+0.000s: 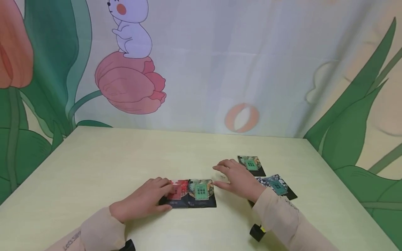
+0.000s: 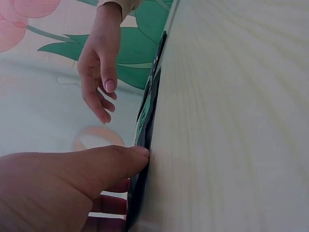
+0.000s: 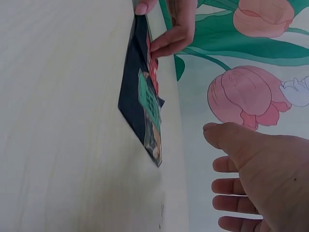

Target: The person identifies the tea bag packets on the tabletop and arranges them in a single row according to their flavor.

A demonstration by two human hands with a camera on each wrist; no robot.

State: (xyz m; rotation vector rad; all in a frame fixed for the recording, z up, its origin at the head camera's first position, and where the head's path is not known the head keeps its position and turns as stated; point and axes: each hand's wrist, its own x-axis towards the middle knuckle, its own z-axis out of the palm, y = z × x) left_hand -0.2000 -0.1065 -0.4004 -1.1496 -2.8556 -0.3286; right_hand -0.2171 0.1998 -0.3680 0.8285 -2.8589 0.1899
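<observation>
Two flat dark packets lie side by side on the table, a red-printed packet (image 1: 177,195) and a green-labelled packet (image 1: 201,191), their edges meeting. My left hand (image 1: 147,197) grips the left end of the red-printed packet, its fingers over the printed face and its thumb at the near edge. In the left wrist view, that thumb (image 2: 123,160) shows along the packet's edge. Just past the green-labelled packet's right edge, my right hand (image 1: 237,179) hovers with spread fingers and holds nothing. The right wrist view shows its thumb and fingers (image 3: 234,186) apart from the packets.
Another green-labelled packet (image 1: 252,165) lies beyond my right hand. Nearer, a blue-patterned packet (image 1: 277,185) is partly covered by the right forearm, with a dark corner showing at its left. The pale table (image 1: 125,153) ends at a printed curtain (image 1: 194,69).
</observation>
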